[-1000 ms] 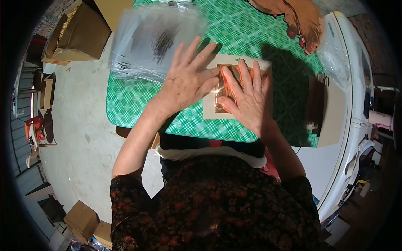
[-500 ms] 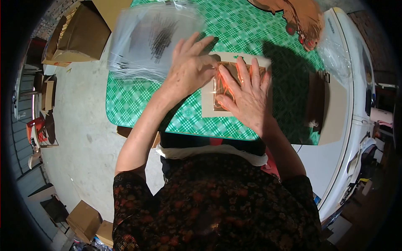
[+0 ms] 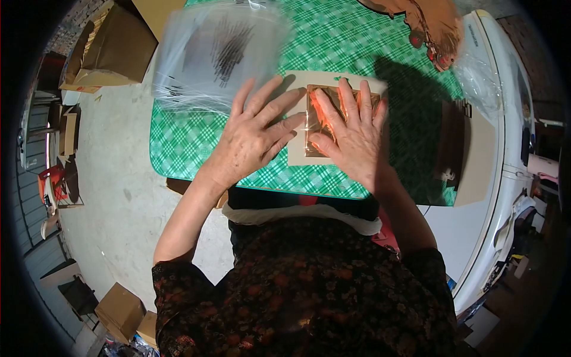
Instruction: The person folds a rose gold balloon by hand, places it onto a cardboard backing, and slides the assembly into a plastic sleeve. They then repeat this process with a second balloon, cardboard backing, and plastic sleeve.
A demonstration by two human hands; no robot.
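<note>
A beige card lies on the green checked tablecloth in front of me. On it is a flat brown rectangle with shiny orange film. My right hand rests over this piece, fingers spread and pressed flat, hiding much of it. My left hand is just left of it with its fingers apart, the fingertips reaching the card's left edge and nothing in the grasp. Beyond the left hand sits a stack of clear plastic sleeves.
An orange-brown cut shape with red bits lies at the table's far right. A white vehicle-like body borders the right side, with clear plastic wrap against it. Cardboard boxes stand on the floor at left.
My left hand has drawn back toward me and to the left, from the top left corner of the film, and its fingers have spread. My right hand stays nearly in place.
</note>
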